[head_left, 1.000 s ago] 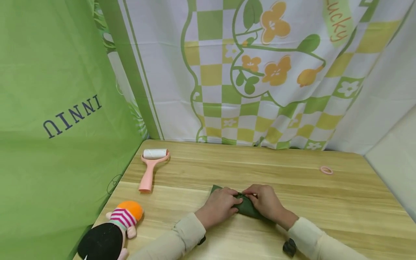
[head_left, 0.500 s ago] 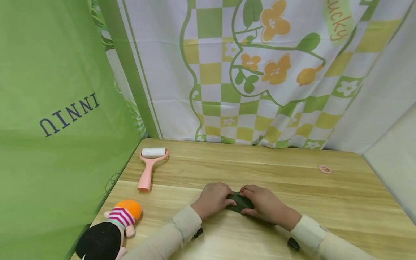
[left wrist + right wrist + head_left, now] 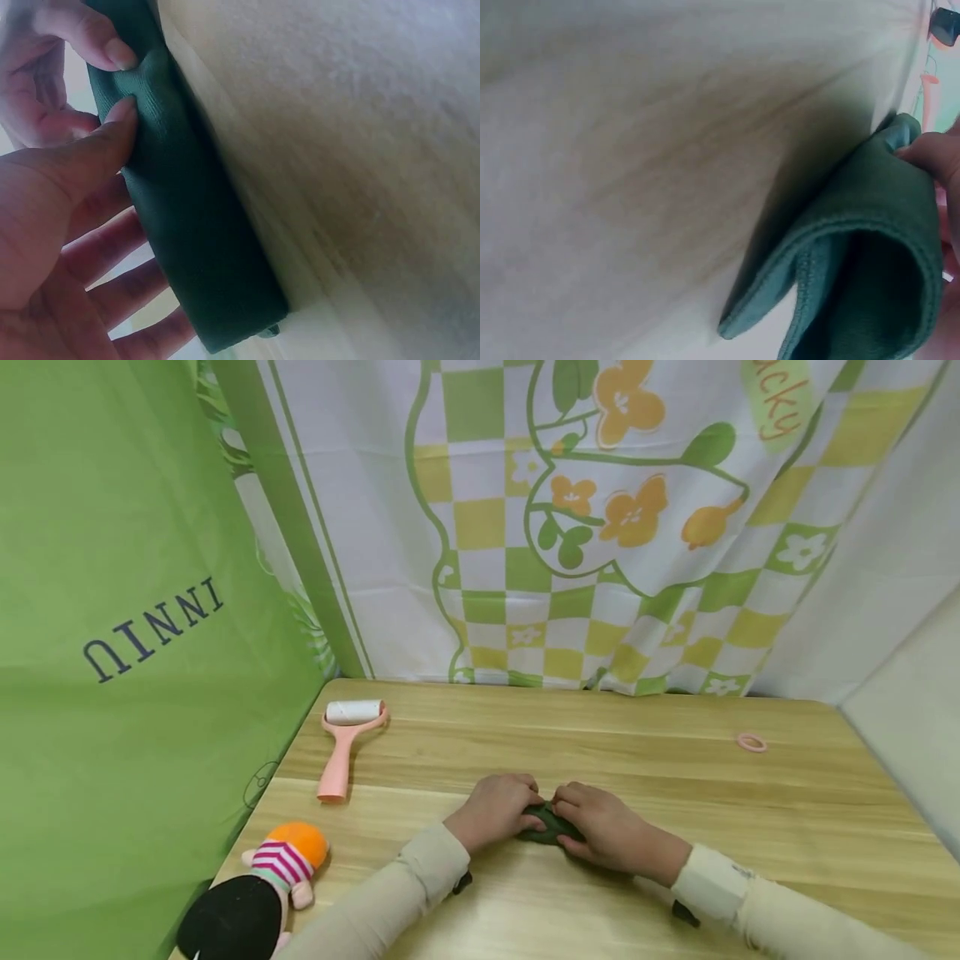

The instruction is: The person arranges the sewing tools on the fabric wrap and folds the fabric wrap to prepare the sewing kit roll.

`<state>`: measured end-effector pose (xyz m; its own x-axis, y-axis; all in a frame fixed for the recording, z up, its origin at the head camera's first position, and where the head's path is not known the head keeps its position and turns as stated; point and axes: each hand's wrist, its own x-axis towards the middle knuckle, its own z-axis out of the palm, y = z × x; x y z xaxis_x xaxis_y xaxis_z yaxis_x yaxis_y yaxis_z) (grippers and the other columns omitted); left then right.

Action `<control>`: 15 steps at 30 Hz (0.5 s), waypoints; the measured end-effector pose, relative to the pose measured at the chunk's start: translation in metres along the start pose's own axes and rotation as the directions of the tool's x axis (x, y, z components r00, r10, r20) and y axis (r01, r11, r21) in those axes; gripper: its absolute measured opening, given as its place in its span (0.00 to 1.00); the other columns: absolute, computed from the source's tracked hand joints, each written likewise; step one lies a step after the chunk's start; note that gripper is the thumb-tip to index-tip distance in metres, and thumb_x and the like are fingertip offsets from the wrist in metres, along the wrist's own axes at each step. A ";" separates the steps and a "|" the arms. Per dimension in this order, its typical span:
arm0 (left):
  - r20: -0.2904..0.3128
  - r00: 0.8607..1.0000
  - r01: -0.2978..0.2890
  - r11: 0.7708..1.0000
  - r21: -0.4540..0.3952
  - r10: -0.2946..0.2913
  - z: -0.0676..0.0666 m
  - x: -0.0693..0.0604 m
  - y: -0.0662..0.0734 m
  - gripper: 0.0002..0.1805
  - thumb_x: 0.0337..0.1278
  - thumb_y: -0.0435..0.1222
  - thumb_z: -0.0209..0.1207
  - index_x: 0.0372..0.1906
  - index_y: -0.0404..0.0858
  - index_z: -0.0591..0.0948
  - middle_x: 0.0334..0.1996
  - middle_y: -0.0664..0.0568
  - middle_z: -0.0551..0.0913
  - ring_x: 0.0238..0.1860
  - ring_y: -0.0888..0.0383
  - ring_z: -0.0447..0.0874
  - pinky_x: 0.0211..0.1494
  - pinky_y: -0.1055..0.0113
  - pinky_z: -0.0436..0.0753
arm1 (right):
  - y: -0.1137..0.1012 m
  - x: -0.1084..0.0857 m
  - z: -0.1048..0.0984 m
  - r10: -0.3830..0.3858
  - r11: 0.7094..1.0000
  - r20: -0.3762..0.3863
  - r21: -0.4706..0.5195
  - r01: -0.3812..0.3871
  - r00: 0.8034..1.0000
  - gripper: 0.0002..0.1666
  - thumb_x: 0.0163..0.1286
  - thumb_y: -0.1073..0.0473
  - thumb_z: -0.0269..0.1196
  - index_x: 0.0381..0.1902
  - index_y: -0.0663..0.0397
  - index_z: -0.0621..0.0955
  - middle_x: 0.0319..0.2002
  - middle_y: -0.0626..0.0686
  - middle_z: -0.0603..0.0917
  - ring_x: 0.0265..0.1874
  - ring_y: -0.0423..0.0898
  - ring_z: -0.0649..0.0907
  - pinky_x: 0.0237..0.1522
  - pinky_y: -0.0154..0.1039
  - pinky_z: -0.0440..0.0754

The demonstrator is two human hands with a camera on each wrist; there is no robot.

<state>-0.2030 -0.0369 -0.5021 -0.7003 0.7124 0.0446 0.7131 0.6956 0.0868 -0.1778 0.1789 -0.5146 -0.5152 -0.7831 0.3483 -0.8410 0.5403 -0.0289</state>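
Observation:
A dark green cloth (image 3: pixel 550 823), folded into a narrow roll, lies on the table between both hands. My left hand (image 3: pixel 492 812) holds its left part. In the left wrist view, the thumb presses the near side of the cloth (image 3: pixel 195 240) and the fingers reach behind it. My right hand (image 3: pixel 618 828) grips the right part with its thumb in front. The right wrist view shows the cloth's open end (image 3: pixel 885 202), a looped fold with a stitched edge, and a loose flap beneath. Both thumbs sit close together, and most fingertips are hidden behind the roll.
A pink lint roller (image 3: pixel 344 747) with a white roll lies at the back left of the wooden table (image 3: pixel 600 727). Near the left edge is a plush doll (image 3: pixel 288 860). A pink ring (image 3: pixel 752 742) lies at the back right. Patterned curtains (image 3: pixel 487 527) hang behind.
The cloth has gone from a wider, pointed piece to a narrow roll. The left hand has shifted slightly left, and both hands now grip the roll from its two sides.

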 end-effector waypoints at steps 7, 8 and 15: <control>-0.001 1.000 -0.012 1.000 0.010 0.012 -0.003 0.001 0.000 0.21 0.57 0.57 0.65 0.51 0.52 0.89 0.44 0.63 0.85 0.37 0.66 0.84 0.34 0.75 0.80 | 0.001 0.002 -0.004 -0.008 0.999 0.015 -0.035 0.009 1.000 0.14 0.60 0.52 0.72 0.39 0.52 0.83 0.43 0.46 0.81 0.40 0.40 0.79 0.42 0.38 0.83; 0.000 1.000 -0.016 1.000 0.004 0.016 -0.003 0.000 -0.001 0.22 0.57 0.57 0.65 0.52 0.52 0.88 0.44 0.62 0.85 0.37 0.66 0.84 0.35 0.75 0.79 | 0.001 0.001 -0.005 0.020 1.000 0.028 -0.009 -0.020 0.999 0.15 0.61 0.52 0.72 0.41 0.53 0.83 0.44 0.47 0.82 0.41 0.40 0.80 0.43 0.38 0.84; 0.087 0.995 0.063 0.995 -0.072 -0.056 0.002 -0.014 -0.017 0.36 0.51 0.66 0.63 0.60 0.50 0.82 0.47 0.58 0.78 0.45 0.62 0.74 0.49 0.60 0.78 | 0.010 -0.018 -0.018 0.352 0.917 0.251 0.100 -0.386 0.902 0.33 0.64 0.41 0.69 0.58 0.56 0.80 0.50 0.53 0.84 0.47 0.49 0.85 0.47 0.47 0.85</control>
<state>-0.2056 -0.0585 -0.5064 -0.7341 0.6774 -0.0472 0.6636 0.7305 0.1613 -0.1736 0.2042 -0.5043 -0.8019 -0.5935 0.0682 -0.5892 0.7668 -0.2546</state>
